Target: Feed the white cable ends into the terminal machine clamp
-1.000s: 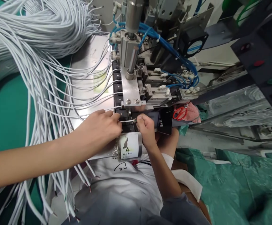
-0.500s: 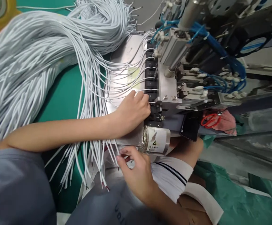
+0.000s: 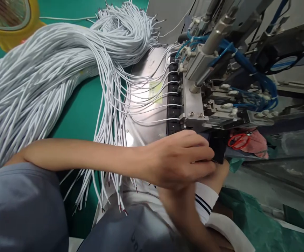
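The left hand (image 3: pixel 180 159) is loosely curled; whether it grips anything cannot be told. It covers most of the right hand (image 3: pixel 177 196), whose grip is hidden. White cables (image 3: pixel 101 59) hang left of both, passing under the left forearm (image 3: pixel 89 154); several reach the machine (image 3: pixel 193 101) beyond.

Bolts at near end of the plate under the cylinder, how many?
2: left bolt, right bolt, side by side at near edge of metal plate. Others may be hidden.
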A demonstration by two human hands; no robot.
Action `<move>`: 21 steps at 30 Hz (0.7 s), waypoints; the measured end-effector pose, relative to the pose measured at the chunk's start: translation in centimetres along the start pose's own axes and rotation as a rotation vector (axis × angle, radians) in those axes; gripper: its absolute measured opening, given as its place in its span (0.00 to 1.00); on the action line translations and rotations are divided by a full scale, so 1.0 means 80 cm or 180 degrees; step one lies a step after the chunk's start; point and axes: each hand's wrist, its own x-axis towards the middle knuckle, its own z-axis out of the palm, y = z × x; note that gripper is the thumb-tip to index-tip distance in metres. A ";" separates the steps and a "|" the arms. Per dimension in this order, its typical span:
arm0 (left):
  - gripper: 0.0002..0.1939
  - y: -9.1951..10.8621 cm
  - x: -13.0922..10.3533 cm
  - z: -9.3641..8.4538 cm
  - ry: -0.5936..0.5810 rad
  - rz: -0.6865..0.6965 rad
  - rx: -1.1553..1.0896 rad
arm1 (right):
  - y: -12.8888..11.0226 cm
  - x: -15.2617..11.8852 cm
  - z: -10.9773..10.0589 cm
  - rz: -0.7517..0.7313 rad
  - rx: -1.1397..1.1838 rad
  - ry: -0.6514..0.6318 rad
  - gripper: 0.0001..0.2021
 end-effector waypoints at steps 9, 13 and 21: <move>0.16 -0.040 -0.001 -0.001 -0.0417 -0.1094 -0.0506 | 0.018 0.065 -0.059 0.0284 0.0956 0.0491 0.11; 0.11 -0.046 -0.002 -0.002 0.0124 -0.0879 -0.0750 | 0.014 0.068 -0.040 0.0271 0.1631 0.0784 0.08; 0.05 -0.040 0.001 -0.002 0.0637 -0.0721 -0.0832 | 0.016 0.071 -0.012 0.0359 0.2740 0.0854 0.11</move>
